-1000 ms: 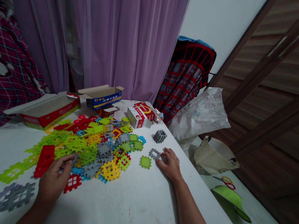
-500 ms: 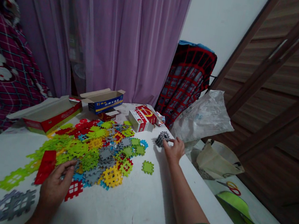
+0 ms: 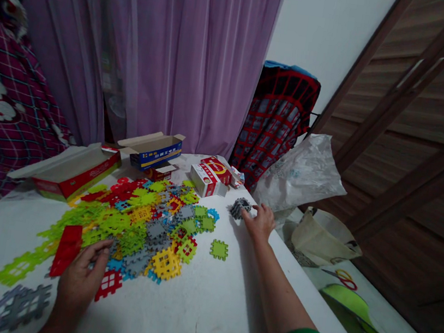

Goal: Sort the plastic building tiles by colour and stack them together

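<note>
Grey stack (image 3: 239, 206) lies at our spread right hand (image 3: 260, 225); our left hand (image 3: 81, 279) curls beside colourful pile (image 3: 133, 238), grip unclear.

The right hand (image 3: 260, 223) touches gray stacked pieces (image 3: 238, 206).

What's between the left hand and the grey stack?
In the head view, the heap of coloured tiles lies between the left hand and the grey stack, then a strip of white table.

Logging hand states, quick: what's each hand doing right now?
Left hand: loosely curled beside the colourful pile; whether it holds anything cannot be told.
Right hand: at the grey stack; grip cannot be told.
</note>
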The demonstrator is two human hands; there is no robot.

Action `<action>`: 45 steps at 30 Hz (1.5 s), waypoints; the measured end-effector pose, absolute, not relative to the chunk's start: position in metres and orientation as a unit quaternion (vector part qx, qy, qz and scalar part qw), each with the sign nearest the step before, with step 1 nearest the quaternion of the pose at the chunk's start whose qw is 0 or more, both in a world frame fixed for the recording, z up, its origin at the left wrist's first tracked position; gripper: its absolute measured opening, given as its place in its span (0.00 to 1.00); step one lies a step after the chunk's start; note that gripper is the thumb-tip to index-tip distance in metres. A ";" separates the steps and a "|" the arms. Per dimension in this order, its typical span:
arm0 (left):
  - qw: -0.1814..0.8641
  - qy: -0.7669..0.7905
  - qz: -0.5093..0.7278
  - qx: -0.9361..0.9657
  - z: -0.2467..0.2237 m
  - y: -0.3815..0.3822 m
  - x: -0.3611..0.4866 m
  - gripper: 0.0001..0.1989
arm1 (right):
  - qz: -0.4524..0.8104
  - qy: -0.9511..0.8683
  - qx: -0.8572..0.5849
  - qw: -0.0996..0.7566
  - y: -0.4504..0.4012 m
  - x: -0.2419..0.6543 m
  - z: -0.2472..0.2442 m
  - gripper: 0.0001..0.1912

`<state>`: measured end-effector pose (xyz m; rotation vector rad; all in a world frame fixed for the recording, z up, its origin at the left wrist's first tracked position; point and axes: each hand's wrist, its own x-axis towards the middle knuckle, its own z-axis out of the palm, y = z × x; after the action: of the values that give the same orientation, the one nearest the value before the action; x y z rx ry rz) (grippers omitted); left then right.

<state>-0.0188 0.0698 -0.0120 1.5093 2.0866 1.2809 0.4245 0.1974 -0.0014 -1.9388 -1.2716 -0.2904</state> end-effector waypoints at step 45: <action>0.103 0.647 0.519 0.549 -0.023 0.070 -0.014 0.16 | 0.072 -0.673 -0.661 0.324 0.221 0.274 0.023 0.13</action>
<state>-0.0142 0.0703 -0.0230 1.6212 1.9095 1.5306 0.2743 0.2206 0.0235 -1.7334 -1.7656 0.1897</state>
